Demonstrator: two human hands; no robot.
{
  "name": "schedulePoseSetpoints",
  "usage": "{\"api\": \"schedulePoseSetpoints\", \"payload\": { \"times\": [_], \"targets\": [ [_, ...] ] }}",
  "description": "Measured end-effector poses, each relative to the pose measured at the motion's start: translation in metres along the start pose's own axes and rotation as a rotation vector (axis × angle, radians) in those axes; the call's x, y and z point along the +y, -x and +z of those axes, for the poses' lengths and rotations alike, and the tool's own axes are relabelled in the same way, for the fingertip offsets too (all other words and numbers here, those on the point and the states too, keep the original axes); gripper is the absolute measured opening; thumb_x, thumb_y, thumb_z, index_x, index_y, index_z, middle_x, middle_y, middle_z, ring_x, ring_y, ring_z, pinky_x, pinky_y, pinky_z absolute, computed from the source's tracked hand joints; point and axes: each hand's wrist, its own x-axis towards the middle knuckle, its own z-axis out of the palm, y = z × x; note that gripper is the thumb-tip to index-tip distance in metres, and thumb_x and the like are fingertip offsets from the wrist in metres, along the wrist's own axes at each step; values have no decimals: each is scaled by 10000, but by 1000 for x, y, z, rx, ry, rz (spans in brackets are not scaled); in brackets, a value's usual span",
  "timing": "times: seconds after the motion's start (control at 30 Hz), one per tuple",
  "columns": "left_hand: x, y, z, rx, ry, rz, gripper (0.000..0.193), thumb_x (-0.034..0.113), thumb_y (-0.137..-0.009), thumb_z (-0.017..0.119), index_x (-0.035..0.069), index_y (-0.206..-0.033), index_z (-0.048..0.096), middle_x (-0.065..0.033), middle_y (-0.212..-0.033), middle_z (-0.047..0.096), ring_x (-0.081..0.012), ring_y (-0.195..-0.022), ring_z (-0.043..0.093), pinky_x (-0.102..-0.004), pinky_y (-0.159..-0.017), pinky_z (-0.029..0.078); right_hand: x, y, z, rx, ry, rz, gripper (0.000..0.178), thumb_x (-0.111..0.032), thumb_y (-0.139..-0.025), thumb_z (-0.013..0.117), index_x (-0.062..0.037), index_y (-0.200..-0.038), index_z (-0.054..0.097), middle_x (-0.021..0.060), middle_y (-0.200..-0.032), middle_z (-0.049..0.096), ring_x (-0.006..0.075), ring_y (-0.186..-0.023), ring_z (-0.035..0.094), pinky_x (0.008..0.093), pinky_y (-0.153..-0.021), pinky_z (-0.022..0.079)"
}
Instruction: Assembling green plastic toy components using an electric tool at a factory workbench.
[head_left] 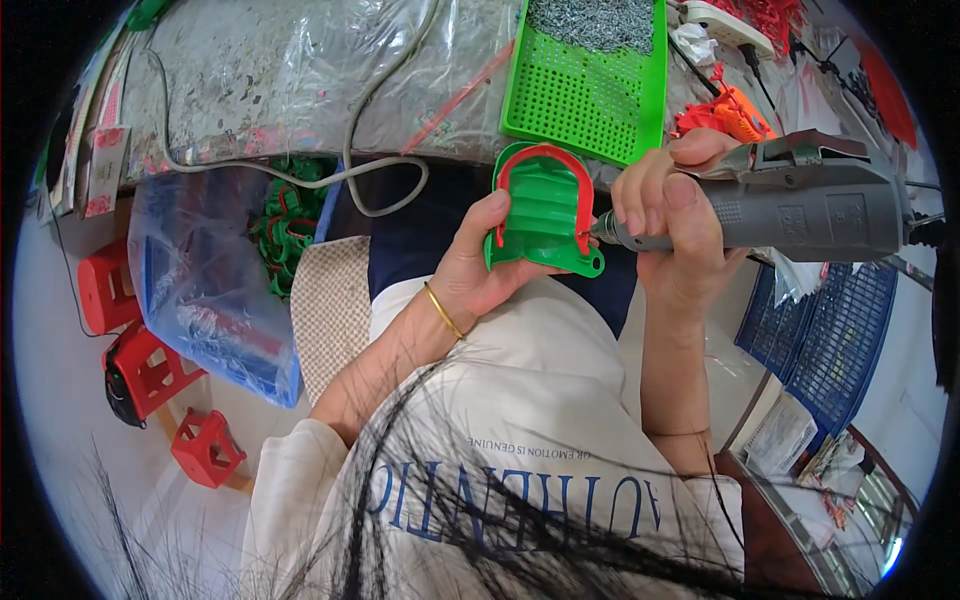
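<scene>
My left hand (484,245) is closed round a green plastic part (541,222), a curved, ribbed shell with a small holed tab at its lower right corner. A red U-shaped piece (543,152) lies along the shell's inner edge. From the right, my right hand (680,205) grips a grey electric screwdriver (800,205), held level. Its tip meets the right end of the red piece, near the green shell's edge. The screw, if any, is too small to make out.
A green perforated tray (585,100) of small metal screws stands on the plastic-covered table (260,90). Loose grey cable curls over the table edge. At left, a plastic-lined blue bin (215,290) holds green-and-red parts near red stools (207,448). A blue crate (840,330) is at right.
</scene>
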Motion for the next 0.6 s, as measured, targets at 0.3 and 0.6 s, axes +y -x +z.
{"api": "schedulePoseSetpoints", "payload": {
  "times": [0.3,0.6],
  "targets": [
    [4,-2,3,20,76,-18,616,483,-863,541,70,-1306,428,-141,-1240,539,-311,-1140,538,-534,-919,456,3,-1,2,-35,20,-66,211,-114,-861,575,-24,-1017,465,25,-592,413,131,-501,426,298,-491,380],
    [2,-1,13,60,98,-99,582,477,-895,498,59,-1295,446,-144,-1197,565,-299,-1108,553,-523,-931,449,-6,-11,-12,-243,-126,-12,271,-143,-834,626,-46,-1040,480,17,-580,436,131,-471,426,292,-463,371]
  ]
}}
